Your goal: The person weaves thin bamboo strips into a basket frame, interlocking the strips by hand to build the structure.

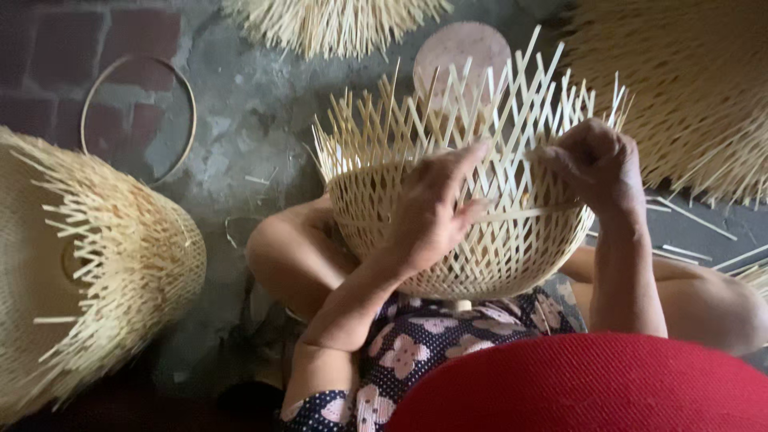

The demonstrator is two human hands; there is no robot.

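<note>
A half-woven bamboo basket (480,256) rests on my lap, its loose strips fanning upward at the rim. My left hand (432,208) presses flat against the basket's outer wall, fingers spread over the weave. A thin horizontal bamboo strip (520,213) runs from under its fingers across the wall to the right. My right hand (596,164) is closed, pinching the strips at the basket's right rim. My knees and a flowered garment show beneath the basket.
A large unfinished basket (88,280) lies at the left, others at the top (336,24) and upper right (696,88). A thin bamboo hoop (190,120) lies on the concrete floor. A round pale disc (460,52) sits beyond the basket. Loose strips (696,218) lie at right.
</note>
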